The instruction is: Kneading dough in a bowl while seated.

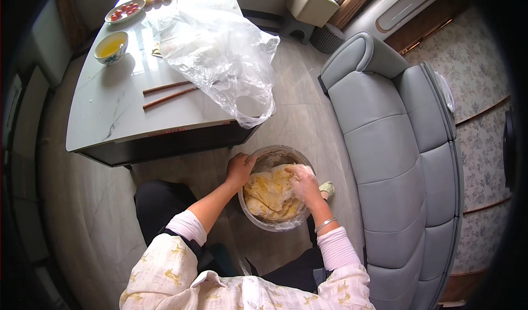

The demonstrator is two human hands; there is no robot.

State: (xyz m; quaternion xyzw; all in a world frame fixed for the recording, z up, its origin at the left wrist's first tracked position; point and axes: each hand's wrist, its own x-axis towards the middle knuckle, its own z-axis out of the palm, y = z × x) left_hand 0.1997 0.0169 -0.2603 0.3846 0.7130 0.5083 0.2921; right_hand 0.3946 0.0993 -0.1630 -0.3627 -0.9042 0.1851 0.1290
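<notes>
A round metal basin (277,148), its rim and inner wall dusted with flour, stands low between my knees. In it lies a large lump of pale dough (268,194) with yellow streaks and a rough, folded surface. My left hand (240,170) grips the basin's left rim, thumb over the edge. Floury all over, my right hand (304,182) has its curled fingers on the dough's upper right side; the fingertips are partly hidden there.
Ahead, a marble-patterned table (99,120) carries wooden chopsticks (165,99), a clear plastic bag (222,58), a bowl of yellow liquid (111,48) and a dish of cherry tomatoes (125,12). A grey sofa (383,157) runs along the right.
</notes>
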